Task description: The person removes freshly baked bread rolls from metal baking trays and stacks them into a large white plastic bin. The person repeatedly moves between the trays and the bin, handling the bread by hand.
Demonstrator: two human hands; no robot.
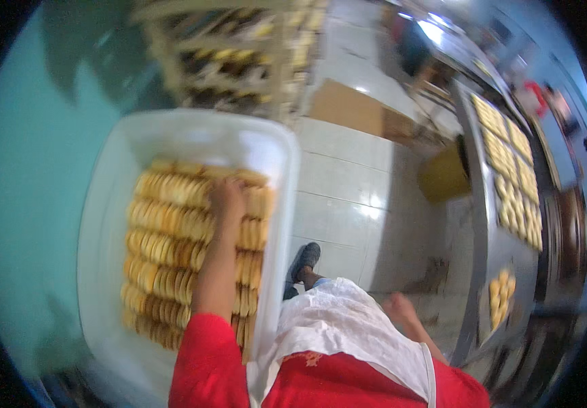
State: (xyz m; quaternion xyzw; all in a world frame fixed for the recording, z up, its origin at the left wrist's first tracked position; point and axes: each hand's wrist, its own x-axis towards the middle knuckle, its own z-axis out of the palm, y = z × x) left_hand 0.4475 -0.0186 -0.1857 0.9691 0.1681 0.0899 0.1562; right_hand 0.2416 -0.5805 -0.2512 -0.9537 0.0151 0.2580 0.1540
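Rows of round golden biscuits [171, 245], stood on edge, fill the bottom of a large white plastic bin [100, 224]. My left hand [228, 195] reaches down into the bin and touches the rows near its far end. Blur and the angle hide its fingers, so I cannot tell whether it grips a biscuit. Beside my white apron [334, 316], my right hand [399, 307] hangs low over the floor, away from the bin. Its fingers are blurred too.
Beyond the bin stands a rack [222, 43] loaded with baked goods. A metal table [510, 260] on the right bears trays of pale dough pieces [505, 148] and a golden batch [501, 300]. Cardboard [347, 107] lies on the tiled floor [342, 168], near a yellow container [441, 173].
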